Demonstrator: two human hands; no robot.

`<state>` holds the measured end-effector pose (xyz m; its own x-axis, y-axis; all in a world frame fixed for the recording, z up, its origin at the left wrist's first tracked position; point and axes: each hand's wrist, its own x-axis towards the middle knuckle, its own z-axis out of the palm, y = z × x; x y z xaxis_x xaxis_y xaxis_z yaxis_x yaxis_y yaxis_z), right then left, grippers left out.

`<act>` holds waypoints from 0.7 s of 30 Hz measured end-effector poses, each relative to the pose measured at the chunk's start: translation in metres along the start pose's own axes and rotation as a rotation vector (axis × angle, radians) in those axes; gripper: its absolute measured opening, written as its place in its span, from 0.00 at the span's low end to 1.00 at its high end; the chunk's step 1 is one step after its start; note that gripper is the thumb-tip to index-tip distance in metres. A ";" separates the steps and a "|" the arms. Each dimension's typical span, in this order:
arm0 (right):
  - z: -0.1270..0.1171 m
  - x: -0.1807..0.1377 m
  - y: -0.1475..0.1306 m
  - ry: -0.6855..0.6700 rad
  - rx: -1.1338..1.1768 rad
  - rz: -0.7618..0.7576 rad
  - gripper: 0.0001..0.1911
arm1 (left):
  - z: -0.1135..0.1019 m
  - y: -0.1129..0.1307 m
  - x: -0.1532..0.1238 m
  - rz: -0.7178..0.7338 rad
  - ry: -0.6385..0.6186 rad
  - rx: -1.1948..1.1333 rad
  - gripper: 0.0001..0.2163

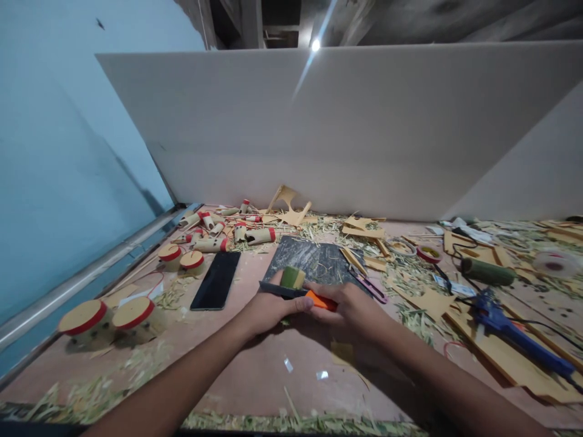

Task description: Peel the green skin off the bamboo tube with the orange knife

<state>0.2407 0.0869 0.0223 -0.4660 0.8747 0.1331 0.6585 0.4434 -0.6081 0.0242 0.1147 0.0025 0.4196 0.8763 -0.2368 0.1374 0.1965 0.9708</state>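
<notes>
My right hand is closed around the orange handle of a knife. Its dark blade points left and lies across the near side of a short green bamboo piece. My left hand is wrapped about the bamboo piece, with the thumb laid along the blade near the handle. Some of the left fingers are hidden behind the blade and the bamboo. Just beyond both hands, a dark scratched board lies on the table. A pink-edged cutter rests by the board's right side.
A black phone lies left of my hands. Drum-like cups with red rims and several bamboo tubes with red ends stand or lie at left. A blue glue gun and a green bamboo tube lie right, among shavings. A pale panel rises behind.
</notes>
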 end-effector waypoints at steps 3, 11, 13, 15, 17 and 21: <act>0.009 -0.001 0.001 0.039 -0.089 0.021 0.23 | 0.000 -0.002 0.002 -0.010 0.007 0.028 0.28; -0.010 0.014 0.033 0.375 -0.402 0.315 0.24 | 0.009 -0.003 0.004 0.027 0.158 0.053 0.24; -0.021 0.016 0.042 0.413 -0.398 0.322 0.28 | 0.007 -0.002 0.005 0.039 0.147 0.038 0.25; -0.024 0.016 0.044 0.396 -0.358 0.269 0.27 | 0.005 -0.001 0.006 0.042 0.114 0.030 0.26; -0.022 0.015 0.040 0.351 -0.298 0.190 0.25 | 0.004 0.001 0.006 0.048 0.094 0.019 0.27; -0.014 0.011 0.030 0.310 -0.197 0.089 0.25 | 0.004 0.002 0.004 0.027 0.069 0.026 0.28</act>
<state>0.2630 0.1125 0.0165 -0.2204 0.9159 0.3355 0.8034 0.3656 -0.4700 0.0299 0.1165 0.0038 0.3606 0.9095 -0.2067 0.1510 0.1617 0.9752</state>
